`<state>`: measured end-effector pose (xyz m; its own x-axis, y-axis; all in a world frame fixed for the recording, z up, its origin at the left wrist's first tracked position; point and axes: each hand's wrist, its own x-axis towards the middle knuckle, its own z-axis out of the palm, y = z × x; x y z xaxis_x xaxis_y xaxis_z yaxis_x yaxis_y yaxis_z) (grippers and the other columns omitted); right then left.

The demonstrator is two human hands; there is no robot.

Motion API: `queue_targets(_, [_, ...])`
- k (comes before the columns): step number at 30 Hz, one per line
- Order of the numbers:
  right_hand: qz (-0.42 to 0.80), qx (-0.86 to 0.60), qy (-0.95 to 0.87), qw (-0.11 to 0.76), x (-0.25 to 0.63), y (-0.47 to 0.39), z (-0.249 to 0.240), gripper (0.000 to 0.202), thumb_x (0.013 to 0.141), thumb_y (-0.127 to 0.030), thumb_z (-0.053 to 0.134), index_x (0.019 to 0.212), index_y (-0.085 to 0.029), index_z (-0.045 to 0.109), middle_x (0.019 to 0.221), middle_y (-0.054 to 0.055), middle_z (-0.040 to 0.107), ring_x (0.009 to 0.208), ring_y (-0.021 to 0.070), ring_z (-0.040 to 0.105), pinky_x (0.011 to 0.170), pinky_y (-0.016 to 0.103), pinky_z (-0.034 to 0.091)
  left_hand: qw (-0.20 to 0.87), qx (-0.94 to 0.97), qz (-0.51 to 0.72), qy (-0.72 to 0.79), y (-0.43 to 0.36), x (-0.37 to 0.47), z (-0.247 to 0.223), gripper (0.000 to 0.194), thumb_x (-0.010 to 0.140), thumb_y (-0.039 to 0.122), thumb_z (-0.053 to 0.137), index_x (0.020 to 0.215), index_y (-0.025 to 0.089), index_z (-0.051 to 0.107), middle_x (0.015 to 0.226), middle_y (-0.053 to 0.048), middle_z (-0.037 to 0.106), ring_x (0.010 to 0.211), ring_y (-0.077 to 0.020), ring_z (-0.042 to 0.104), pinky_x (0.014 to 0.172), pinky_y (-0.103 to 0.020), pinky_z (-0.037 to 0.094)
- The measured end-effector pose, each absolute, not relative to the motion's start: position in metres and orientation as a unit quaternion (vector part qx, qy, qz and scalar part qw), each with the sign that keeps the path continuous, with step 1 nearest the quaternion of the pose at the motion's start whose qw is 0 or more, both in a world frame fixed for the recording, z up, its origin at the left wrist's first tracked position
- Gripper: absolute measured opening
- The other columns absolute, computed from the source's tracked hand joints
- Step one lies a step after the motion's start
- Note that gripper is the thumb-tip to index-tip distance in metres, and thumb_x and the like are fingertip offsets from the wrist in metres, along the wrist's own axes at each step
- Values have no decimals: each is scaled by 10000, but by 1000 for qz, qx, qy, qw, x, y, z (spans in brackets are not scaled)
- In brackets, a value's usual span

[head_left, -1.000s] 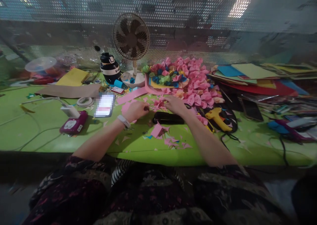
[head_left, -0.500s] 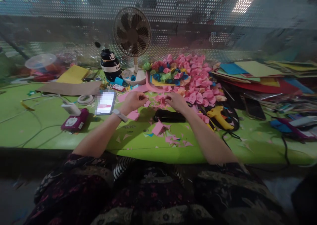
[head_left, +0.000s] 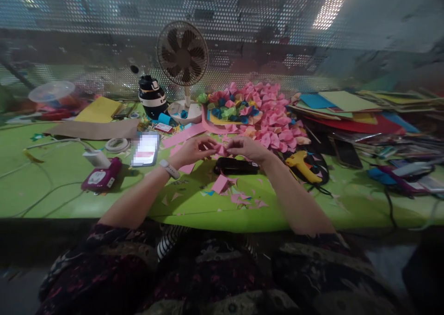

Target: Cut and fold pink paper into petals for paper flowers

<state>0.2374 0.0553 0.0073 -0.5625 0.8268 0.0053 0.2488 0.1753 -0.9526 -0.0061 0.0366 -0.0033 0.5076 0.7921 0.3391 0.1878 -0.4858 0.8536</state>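
Between my two hands is a small pink paper piece (head_left: 221,149), pinched from both sides at the fingertips. My left hand (head_left: 197,149) comes in from the left, a pale watch on its wrist. From the right, my right hand (head_left: 245,149) meets it with thumb and fingers pressed together. Just below them lies a black stapler-like tool (head_left: 236,165). Nearer the table edge are a folded pink paper (head_left: 221,183) and small pink scraps (head_left: 244,199). A large heap of pink folded paper pieces (head_left: 272,116) rises behind my right hand.
A fan (head_left: 182,53) and a black bottle (head_left: 152,97) stand at the back. Left are a lit phone (head_left: 145,149), a tape roll (head_left: 117,145) and a purple device (head_left: 102,176). On the right lie a yellow glue gun (head_left: 302,166), a dark phone (head_left: 348,153) and stacked coloured paper (head_left: 350,101).
My hands have come together, and both now hold the pink piece. Before, they were apart, with a gap between the fingertips. The whole view has shifted slightly.
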Motion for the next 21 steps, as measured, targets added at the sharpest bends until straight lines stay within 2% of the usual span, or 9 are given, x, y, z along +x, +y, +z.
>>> queue_targets(4, [544, -390, -680, 298, 233, 54, 3, 300, 665, -379, 815, 815, -159, 677, 796, 28, 720, 717, 128, 636, 660, 266, 503, 483, 714, 395, 320, 35, -4, -4, 431, 785, 539, 740, 966, 159, 652, 926, -82, 739, 785, -179, 747, 611, -253, 612])
queue_targets(8, [519, -402, -681, 325, 228, 50, 13, 298, 684, -388, 810, 822, -159, 678, 783, 28, 723, 726, 133, 661, 652, 254, 507, 525, 658, 420, 340, 34, -3, 0, 474, 726, 556, 788, 926, 161, 618, 896, -68, 736, 771, -197, 756, 573, -255, 614])
queue_targets(12, [426, -423, -689, 407, 254, 43, 48, 262, 791, -417, 721, 887, -176, 685, 862, 52, 751, 776, 154, 694, 699, 276, 539, 532, 617, 451, 364, 36, -6, 0, 456, 720, 540, 806, 863, 151, 617, 871, -69, 739, 740, -179, 753, 589, -244, 608])
queue_targets(14, [336, -467, -698, 426, 284, 35, 64, 237, 835, -405, 662, 922, -185, 682, 894, 60, 751, 788, 179, 701, 724, 312, 549, 539, 614, 446, 367, 37, -7, 0, 451, 719, 538, 809, 838, 147, 617, 838, -69, 738, 740, -185, 753, 609, -261, 614])
queue_targets(16, [198, -557, -718, 368, 320, 22, 69, 199, 843, -360, 636, 912, -181, 687, 893, 80, 742, 842, 225, 700, 769, 352, 539, 542, 615, 441, 366, 38, -7, -1, 440, 722, 527, 810, 829, 148, 614, 811, -66, 735, 751, -191, 753, 624, -271, 616])
queue_targets(19, [8, -720, -678, 145, 364, -3, 57, 220, 819, -320, 635, 949, -153, 693, 976, 148, 724, 938, 331, 681, 815, 439, 508, 542, 612, 443, 367, 36, -4, -1, 430, 712, 507, 823, 810, 144, 616, 815, -61, 730, 761, -184, 747, 639, -267, 611])
queue_targets(21, [-12, -773, -634, 10, 379, -19, 42, 309, 816, -294, 621, 1064, -116, 666, 1098, 210, 691, 989, 370, 661, 815, 457, 495, 544, 606, 445, 371, 35, -2, -2, 434, 693, 500, 838, 790, 136, 624, 809, -58, 724, 756, -174, 739, 647, -259, 606])
